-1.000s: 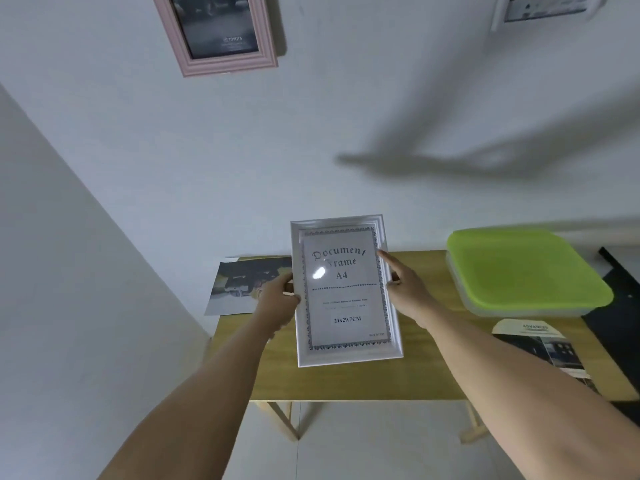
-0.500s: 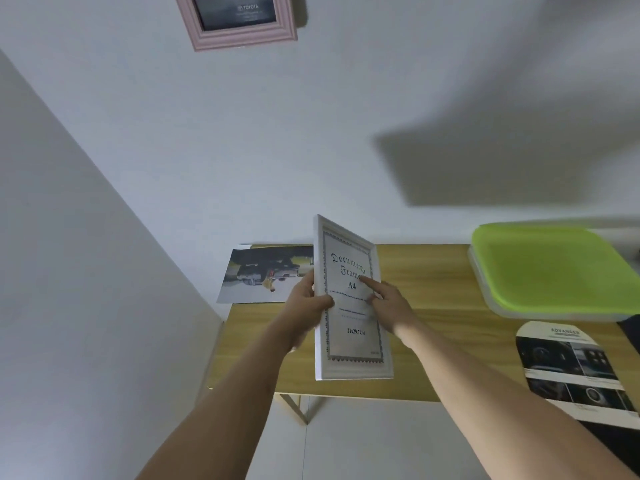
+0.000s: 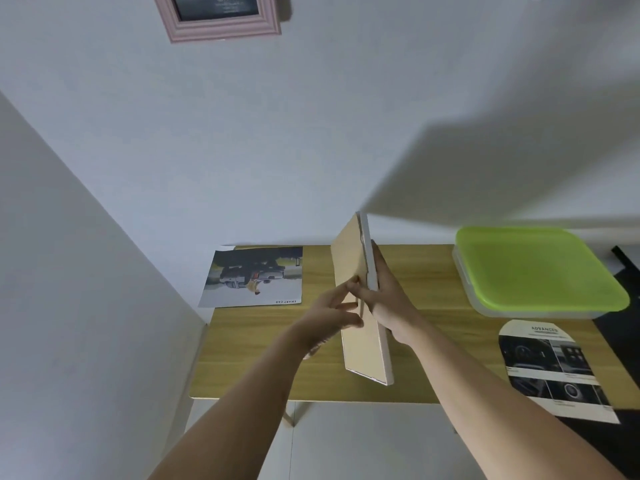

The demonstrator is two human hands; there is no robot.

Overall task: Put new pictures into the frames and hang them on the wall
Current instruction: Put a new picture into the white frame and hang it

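I hold a white A4 document frame (image 3: 360, 303) upright above the wooden table (image 3: 415, 344), turned almost edge-on so its tan cardboard back faces left. My left hand (image 3: 334, 315) touches that back with fingers and thumb at the near edge. My right hand (image 3: 389, 299) supports the frame from its front side. A car picture (image 3: 254, 277) lies on the table's far left corner. A second printed sheet (image 3: 550, 368) lies at the right. A pink frame (image 3: 221, 15) hangs on the wall at the top.
A shallow box with a lime-green lid (image 3: 533, 268) sits on the table's far right. A dark surface (image 3: 623, 292) borders the table on the right. White walls meet in a corner at the left, close to the table's left edge.
The frame has been rotated about its long axis: its printed front faced me, now the cardboard back shows. Both hands shifted their hold, and the view tilted slightly lower.
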